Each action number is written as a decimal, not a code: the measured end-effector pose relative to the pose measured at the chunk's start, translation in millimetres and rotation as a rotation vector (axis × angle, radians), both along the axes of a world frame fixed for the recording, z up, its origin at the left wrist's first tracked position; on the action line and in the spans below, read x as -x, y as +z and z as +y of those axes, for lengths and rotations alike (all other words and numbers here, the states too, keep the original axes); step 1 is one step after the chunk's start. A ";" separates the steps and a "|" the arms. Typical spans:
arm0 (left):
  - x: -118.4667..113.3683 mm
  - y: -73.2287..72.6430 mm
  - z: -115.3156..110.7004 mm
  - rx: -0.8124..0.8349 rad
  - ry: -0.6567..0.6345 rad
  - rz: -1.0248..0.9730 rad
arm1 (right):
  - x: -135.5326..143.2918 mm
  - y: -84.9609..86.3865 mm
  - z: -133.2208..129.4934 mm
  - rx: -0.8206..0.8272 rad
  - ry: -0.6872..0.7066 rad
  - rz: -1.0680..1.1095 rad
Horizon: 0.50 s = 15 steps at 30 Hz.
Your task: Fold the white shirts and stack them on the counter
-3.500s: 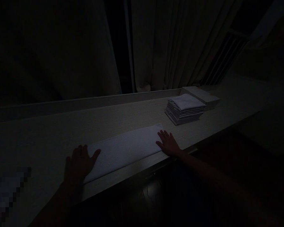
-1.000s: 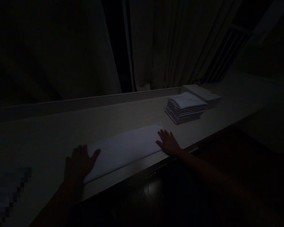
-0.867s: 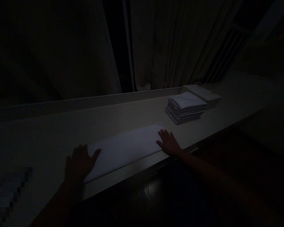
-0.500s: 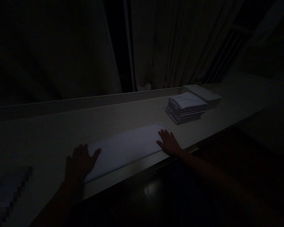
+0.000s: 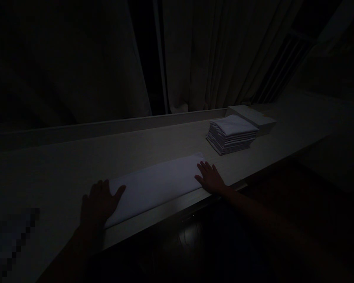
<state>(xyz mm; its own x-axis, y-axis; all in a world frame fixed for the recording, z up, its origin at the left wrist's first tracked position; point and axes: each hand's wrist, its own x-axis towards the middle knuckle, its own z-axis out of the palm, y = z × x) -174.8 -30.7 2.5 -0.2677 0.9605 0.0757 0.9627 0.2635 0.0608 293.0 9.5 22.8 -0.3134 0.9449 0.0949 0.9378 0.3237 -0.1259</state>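
Observation:
A pale cloth [image 5: 156, 186], folded into a long flat strip, lies along the front of a light-coloured desk top [image 5: 85, 157]. On its left end rests my left hand [image 5: 98, 202], palm down, with the thumb apart from the fingers. At the opposite end, my right hand [image 5: 211, 179] lies flat with its fingers spread over the cloth's edge. Neither hand grips anything. Beyond my right hand sits a neat stack of folded pale cloths [image 5: 233, 131].
Behind the stack, a low white box [image 5: 252, 114] stands against the raised back ledge [image 5: 115, 127]. Long curtains [image 5: 191, 55] hang behind the desk. A blurred-out patch [image 5: 13, 236] covers something at the lower left. The scene is very dark.

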 end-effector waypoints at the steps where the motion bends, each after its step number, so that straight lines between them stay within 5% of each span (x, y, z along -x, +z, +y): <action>1: 0.2 -0.5 0.5 -0.014 -0.001 0.019 | -0.2 -0.3 0.0 -0.001 0.001 0.002; 15: -4.7 5.2 -2.8 -0.012 0.020 -0.008 | -1.9 -3.1 1.6 0.004 0.002 0.009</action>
<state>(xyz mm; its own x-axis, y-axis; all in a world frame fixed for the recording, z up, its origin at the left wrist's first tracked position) -170.1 -33.6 7.7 -0.2876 0.9540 0.0847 0.9567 0.2821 0.0713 294.9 11.1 19.7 -0.3143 0.9447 0.0934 0.9361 0.3248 -0.1354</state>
